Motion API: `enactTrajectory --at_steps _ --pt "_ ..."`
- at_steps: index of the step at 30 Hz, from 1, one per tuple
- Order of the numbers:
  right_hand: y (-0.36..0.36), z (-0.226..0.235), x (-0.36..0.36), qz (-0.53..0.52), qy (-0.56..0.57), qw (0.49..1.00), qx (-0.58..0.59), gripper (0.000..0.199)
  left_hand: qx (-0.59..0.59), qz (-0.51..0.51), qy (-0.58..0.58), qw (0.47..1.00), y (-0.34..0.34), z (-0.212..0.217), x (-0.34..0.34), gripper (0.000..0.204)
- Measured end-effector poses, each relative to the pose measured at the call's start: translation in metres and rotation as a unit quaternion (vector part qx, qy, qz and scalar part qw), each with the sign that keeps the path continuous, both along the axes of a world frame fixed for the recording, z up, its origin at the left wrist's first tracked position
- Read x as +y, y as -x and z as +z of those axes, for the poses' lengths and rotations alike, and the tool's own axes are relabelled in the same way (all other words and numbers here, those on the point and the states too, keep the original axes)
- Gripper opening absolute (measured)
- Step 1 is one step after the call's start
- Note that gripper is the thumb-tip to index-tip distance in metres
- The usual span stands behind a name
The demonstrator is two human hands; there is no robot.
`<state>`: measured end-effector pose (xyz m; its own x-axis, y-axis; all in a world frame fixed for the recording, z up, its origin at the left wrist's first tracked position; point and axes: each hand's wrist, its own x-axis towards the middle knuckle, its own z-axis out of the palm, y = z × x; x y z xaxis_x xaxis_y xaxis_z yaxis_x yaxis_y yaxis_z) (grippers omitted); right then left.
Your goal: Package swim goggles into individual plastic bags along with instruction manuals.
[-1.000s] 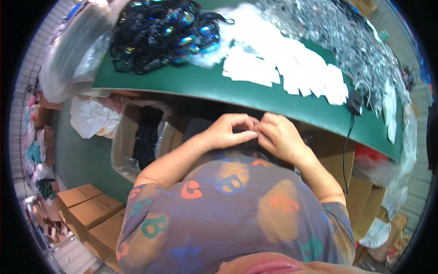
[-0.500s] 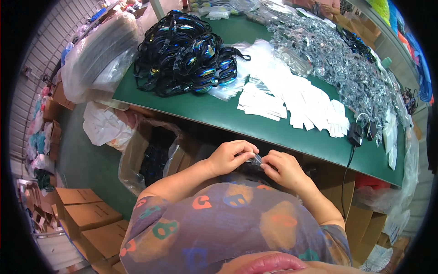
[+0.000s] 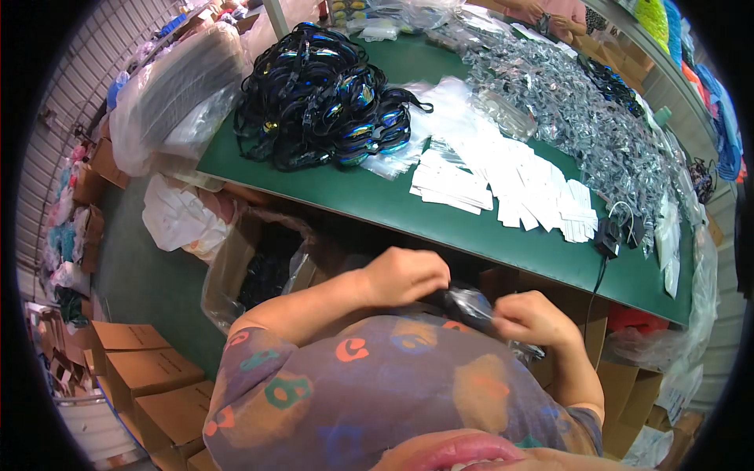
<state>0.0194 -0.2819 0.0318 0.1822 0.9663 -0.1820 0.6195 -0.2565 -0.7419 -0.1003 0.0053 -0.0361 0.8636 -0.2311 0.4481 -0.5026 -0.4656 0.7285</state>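
In front of my chest, off the table's near edge, a clear plastic bag [image 3: 470, 304] with something dark in it stretches between my hands. My left hand [image 3: 407, 276] is closed, fingers pinched at the bag's left end. At its right end my right hand [image 3: 537, 317] is closed too, slightly blurred. Another shiny, dark piece [image 3: 526, 350] shows below my right hand; I cannot tell if it is part of the same bag. On the green table [image 3: 314, 187] lies a heap of black-strapped swim goggles [image 3: 322, 102] with iridescent lenses. White cards [image 3: 452, 182] are spread to its right.
Many small clear-bagged items [image 3: 565, 110] cover the table's right and far side. A black adapter [image 3: 607, 238] with a cable sits by the near right edge. Lined carton [image 3: 224, 282] stands below the table, stacked cartons [image 3: 153, 369] at left. Another person's hands [image 3: 554, 22] work across the table.
My hands have moved apart, the right one lower and to the right. The bag now shows stretched between them, where before both hands pinched it close together.
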Motion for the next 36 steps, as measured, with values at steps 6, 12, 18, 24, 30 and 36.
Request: enactTrajectory --at_steps 6,12,18,24,30,36 --pt "-0.008 0.048 -0.104 -0.149 0.132 0.98 -0.017 0.018 -0.11 0.333 0.101 0.931 -0.036 0.03 0.137 0.009" --pt "-0.016 0.062 -0.077 -0.253 0.118 0.956 -0.093 0.026 0.08 0.555 -0.21 0.801 -0.082 0.067 0.253 0.045" --pt "-0.024 0.05 -0.027 -0.115 0.111 0.971 -0.181 0.024 0.05 0.532 -0.282 0.797 -0.103 0.076 0.269 0.028" --pt "-0.039 0.059 0.019 -0.093 -0.08 0.953 -0.276 0.031 -0.416 0.338 -0.195 0.821 -0.098 0.158 0.149 0.021" --pt "-0.059 0.062 0.115 -0.208 -0.361 0.889 -0.19 0.094 -0.383 0.166 -0.193 0.888 -0.097 0.164 0.074 0.024" --pt "-0.045 0.067 0.141 -0.125 -0.286 0.807 0.502 0.031 -0.327 0.139 -0.107 0.928 -0.087 0.142 0.063 0.028"
